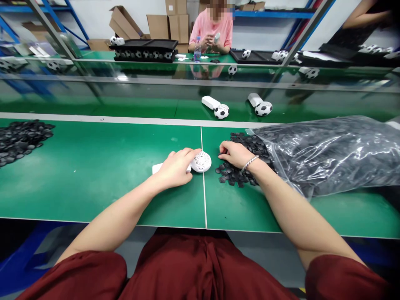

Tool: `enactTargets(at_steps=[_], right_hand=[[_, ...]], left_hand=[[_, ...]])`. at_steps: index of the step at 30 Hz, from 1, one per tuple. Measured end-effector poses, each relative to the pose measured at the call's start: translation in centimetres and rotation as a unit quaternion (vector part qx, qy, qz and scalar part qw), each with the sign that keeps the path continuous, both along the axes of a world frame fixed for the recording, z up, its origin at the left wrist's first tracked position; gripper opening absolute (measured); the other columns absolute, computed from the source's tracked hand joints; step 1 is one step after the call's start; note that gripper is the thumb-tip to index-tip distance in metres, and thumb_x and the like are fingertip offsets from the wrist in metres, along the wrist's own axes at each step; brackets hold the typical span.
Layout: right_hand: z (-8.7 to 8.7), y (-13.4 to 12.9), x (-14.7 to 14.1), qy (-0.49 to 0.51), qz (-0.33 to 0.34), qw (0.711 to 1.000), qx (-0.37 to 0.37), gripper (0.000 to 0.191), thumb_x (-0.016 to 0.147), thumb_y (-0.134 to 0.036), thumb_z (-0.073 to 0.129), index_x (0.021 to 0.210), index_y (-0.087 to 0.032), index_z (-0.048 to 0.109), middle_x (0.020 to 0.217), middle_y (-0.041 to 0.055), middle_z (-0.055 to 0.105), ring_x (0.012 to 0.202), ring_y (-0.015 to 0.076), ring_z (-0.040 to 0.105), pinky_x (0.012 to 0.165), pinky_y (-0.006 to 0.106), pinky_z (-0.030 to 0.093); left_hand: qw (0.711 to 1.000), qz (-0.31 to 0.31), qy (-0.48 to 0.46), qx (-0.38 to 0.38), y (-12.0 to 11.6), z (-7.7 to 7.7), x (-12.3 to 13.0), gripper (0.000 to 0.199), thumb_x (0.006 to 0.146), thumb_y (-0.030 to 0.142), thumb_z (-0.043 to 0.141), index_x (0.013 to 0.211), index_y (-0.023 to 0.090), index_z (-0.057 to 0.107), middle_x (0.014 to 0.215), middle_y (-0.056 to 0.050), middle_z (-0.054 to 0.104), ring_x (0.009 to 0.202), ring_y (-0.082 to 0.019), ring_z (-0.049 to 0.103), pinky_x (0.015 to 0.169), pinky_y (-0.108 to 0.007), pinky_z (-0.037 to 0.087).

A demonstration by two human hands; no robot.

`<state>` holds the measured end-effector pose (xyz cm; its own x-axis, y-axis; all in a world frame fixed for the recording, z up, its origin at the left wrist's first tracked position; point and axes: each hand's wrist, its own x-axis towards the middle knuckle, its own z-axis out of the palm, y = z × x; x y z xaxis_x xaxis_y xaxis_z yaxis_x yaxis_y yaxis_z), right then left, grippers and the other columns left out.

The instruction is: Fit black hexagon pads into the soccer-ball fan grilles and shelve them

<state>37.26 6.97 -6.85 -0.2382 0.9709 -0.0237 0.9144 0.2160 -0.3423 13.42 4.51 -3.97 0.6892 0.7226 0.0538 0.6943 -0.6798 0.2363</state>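
Note:
My left hand (pixel 176 168) is closed over a white handheld device with a round, perforated ball-shaped head (pixel 201 162). The white handle pokes out at the left, mostly covered by my palm, and the device rests on the green table. To the right, my right hand (pixel 236 155), with a braided bracelet at the wrist, is at a pile of small black pentagonal pieces (pixel 233 174). Its thumb and fingertips are pinched together at the pile's left edge. What sits between them is too small to make out clearly.
A clear plastic bag (pixel 337 154) full of black pieces lies at the right. Another black heap (pixel 23 137) is at far left. Beyond the pale rail, two white devices with football-patterned heads (pixel 221 111) lie on a green surface. Across sits a person in pink (pixel 211 31) near black trays (pixel 143 52).

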Motion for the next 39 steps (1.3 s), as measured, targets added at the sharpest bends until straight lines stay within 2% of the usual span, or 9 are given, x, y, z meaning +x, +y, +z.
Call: enactTargets(at_steps=[3,8,11,14,17,21,24,30,39], right_hand=[[0.2,-0.7,-0.2,0.03,-0.005,0.999,0.011,0.009,0.077,-0.013,0.059,0.085,-0.017,0.058,0.073,0.0009,0.061,0.067,0.0135,0.055,0.064,0.025,0.043],[1.4,-2.6,-0.8,0.178,0.06,0.977,0.099,0.01,0.08,-0.021,0.055,0.083,-0.019,0.064,0.081,0.0024,0.064,0.075,0.0143,0.057,0.071,0.026,0.044],[1.8,-4.0,-1.7,0.236,0.075,0.965,0.081,0.01,0.08,-0.026,0.056,0.081,-0.019,0.063,0.076,0.0012,0.065,0.066,0.0125,0.056,0.063,0.025,0.044],[1.7,-4.9,-3.0,0.257,0.114,0.957,0.067,0.01,0.08,-0.027,0.057,0.081,-0.019,0.063,0.075,0.0014,0.063,0.065,0.012,0.055,0.062,0.024,0.044],[0.9,-5.2,-4.1,0.266,0.136,0.948,0.105,0.009,0.08,-0.025,0.058,0.08,-0.019,0.064,0.08,0.0029,0.059,0.072,0.0132,0.055,0.067,0.026,0.045],[0.2,-5.0,-4.9,0.257,0.13,0.944,0.16,0.005,0.078,-0.022,0.061,0.077,-0.018,0.064,0.083,0.0046,0.053,0.082,0.0167,0.052,0.076,0.032,0.044],[0.8,-5.1,-5.0,0.224,0.144,0.947,0.181,0.004,0.077,-0.019,0.061,0.074,-0.017,0.061,0.086,0.0055,0.052,0.086,0.0182,0.05,0.079,0.034,0.043],[2.2,-5.8,-5.0,0.121,0.152,0.968,0.162,0.006,0.081,-0.02,0.056,0.075,-0.018,0.058,0.094,0.0071,0.054,0.088,0.0208,0.045,0.078,0.037,0.04],[2.0,-6.2,-5.5,0.054,0.143,0.972,0.178,0.008,0.082,-0.02,0.055,0.077,-0.017,0.06,0.097,0.009,0.056,0.089,0.0233,0.044,0.076,0.038,0.039]], left_hand=[[1.0,0.006,-0.002,-0.001,0.0,0.0,0.1,0.068,0.067,0.014,0.044,0.133,0.022,0.029,0.128,-0.007,0.047,0.116,-0.024,0.044,0.086,-0.04,0.04],[1.0,0.022,-0.003,-0.002,0.0,0.0,0.1,0.07,0.066,0.012,0.045,0.133,0.021,0.031,0.129,-0.008,0.046,0.116,-0.025,0.044,0.087,-0.042,0.04],[1.0,0.026,-0.012,-0.006,0.1,0.1,0.1,0.068,0.067,0.013,0.047,0.133,0.022,0.032,0.131,-0.007,0.045,0.116,-0.025,0.044,0.089,-0.041,0.039],[0.999,0.027,-0.03,-0.015,0.2,0.1,0.1,0.067,0.071,0.024,0.054,0.134,0.023,0.032,0.131,-0.006,0.045,0.116,-0.026,0.044,0.089,-0.039,0.04],[0.998,0.024,-0.045,-0.034,0.6,0.1,0.1,0.069,0.071,0.038,0.062,0.133,0.022,0.036,0.128,-0.007,0.048,0.114,-0.026,0.048,0.091,-0.038,0.041],[0.994,0.024,-0.08,-0.063,1.0,0.1,0.0,0.069,0.069,0.044,0.067,0.129,0.02,0.042,0.124,-0.006,0.053,0.111,-0.023,0.051,0.092,-0.034,0.041],[0.992,0.039,-0.099,-0.069,1.0,0.2,0.1,0.067,0.066,0.045,0.07,0.125,0.02,0.047,0.12,-0.005,0.057,0.106,-0.022,0.054,0.089,-0.032,0.043],[0.991,0.042,-0.118,-0.051,0.8,-0.2,0.3,0.061,0.066,0.048,0.07,0.119,0.024,0.053,0.112,-0.003,0.061,0.099,-0.021,0.058,0.081,-0.031,0.046],[0.989,0.05,-0.119,-0.069,0.7,-0.1,0.3,0.065,0.062,0.046,0.072,0.12,0.024,0.051,0.117,-0.002,0.059,0.103,-0.022,0.056,0.084,-0.031,0.045]])
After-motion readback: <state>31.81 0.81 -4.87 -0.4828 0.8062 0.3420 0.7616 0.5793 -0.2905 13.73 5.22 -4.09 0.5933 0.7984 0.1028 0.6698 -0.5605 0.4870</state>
